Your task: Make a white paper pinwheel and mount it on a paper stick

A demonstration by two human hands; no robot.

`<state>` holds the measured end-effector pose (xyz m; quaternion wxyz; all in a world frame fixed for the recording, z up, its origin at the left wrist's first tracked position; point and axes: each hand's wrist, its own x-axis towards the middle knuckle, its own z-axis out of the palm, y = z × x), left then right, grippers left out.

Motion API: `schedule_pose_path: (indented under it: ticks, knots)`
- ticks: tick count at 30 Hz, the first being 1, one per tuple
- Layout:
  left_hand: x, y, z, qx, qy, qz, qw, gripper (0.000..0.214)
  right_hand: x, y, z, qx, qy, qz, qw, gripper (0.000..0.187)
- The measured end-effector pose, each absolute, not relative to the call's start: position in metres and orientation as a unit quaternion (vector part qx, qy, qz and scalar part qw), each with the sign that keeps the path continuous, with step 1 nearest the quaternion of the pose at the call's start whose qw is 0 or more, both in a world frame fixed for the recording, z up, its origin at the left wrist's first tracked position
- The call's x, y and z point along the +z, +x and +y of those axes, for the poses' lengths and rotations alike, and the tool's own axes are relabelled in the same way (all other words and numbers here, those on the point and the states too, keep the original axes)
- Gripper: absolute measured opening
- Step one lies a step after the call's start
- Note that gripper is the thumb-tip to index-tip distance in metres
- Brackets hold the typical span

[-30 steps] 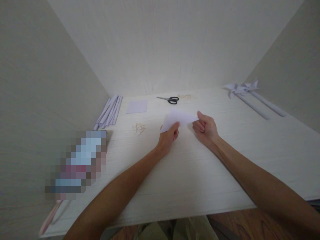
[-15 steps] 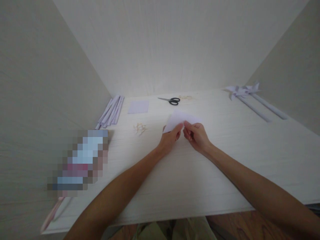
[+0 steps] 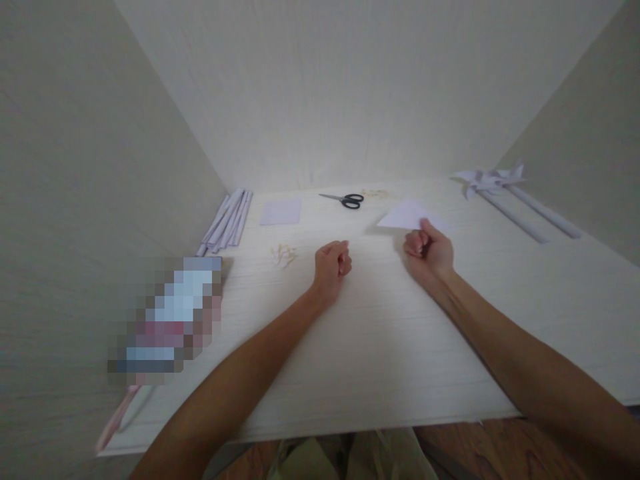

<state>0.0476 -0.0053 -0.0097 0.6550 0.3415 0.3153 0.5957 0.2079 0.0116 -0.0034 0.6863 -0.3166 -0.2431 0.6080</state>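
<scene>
My right hand (image 3: 429, 253) pinches the lower edge of a pale lilac sheet of paper (image 3: 404, 215) between thumb and curled fingers. The paper looks folded into a triangle and is held just over the table. To the left, my left hand (image 3: 332, 267) is apart from the paper, its fingers curled in and no object showing in them. Near that hand lies a small heap of thin tan pieces (image 3: 284, 255). Scissors with black handles (image 3: 351, 201) rest farther back, and a flat lilac paper square (image 3: 281, 212) lies to their left.
Rolled paper sticks (image 3: 231, 220) are bundled at the back left. Two paper pinwheels (image 3: 487, 181) on sticks lie at the back right. More tan bits (image 3: 375, 194) lie beside the scissors. A blurred-out object (image 3: 173, 313) stands at the left edge. Walls enclose the table (image 3: 370, 373).
My left hand has let go of the paper and drawn back slightly to the left. My right hand has carried the paper to the right.
</scene>
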Motion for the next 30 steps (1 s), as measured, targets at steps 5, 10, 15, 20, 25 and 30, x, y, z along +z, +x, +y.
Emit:
schedule_pose_path:
  ticks: [5,10,15,20,25,30]
  knots:
    - [-0.008,0.043,-0.003,0.55,0.354,0.312,0.69,0.033,0.0,0.212,0.009,0.676,-0.303,-0.254,0.622,0.042]
    - [-0.014,0.05,-0.006,0.472,0.442,0.357,0.674,0.047,0.003,0.191,-0.001,0.708,-0.297,-0.345,0.54,0.039]
    - [-0.014,0.054,-0.013,0.396,0.531,0.373,0.65,0.031,-0.001,0.188,-0.003,0.692,-0.309,-0.381,0.53,0.024]
    - [-0.006,0.056,-0.017,0.428,0.511,0.338,0.665,0.022,-0.007,0.186,-0.002,0.669,-0.339,-0.431,0.501,0.017]
    - [-0.007,0.056,-0.013,0.47,0.472,0.346,0.66,0.019,-0.005,0.187,-0.002,0.627,-0.366,-0.443,0.527,0.032]
    - [-0.012,0.052,-0.01,0.484,0.448,0.371,0.653,0.021,-0.004,0.189,0.002,0.56,-0.428,-0.449,0.549,0.032]
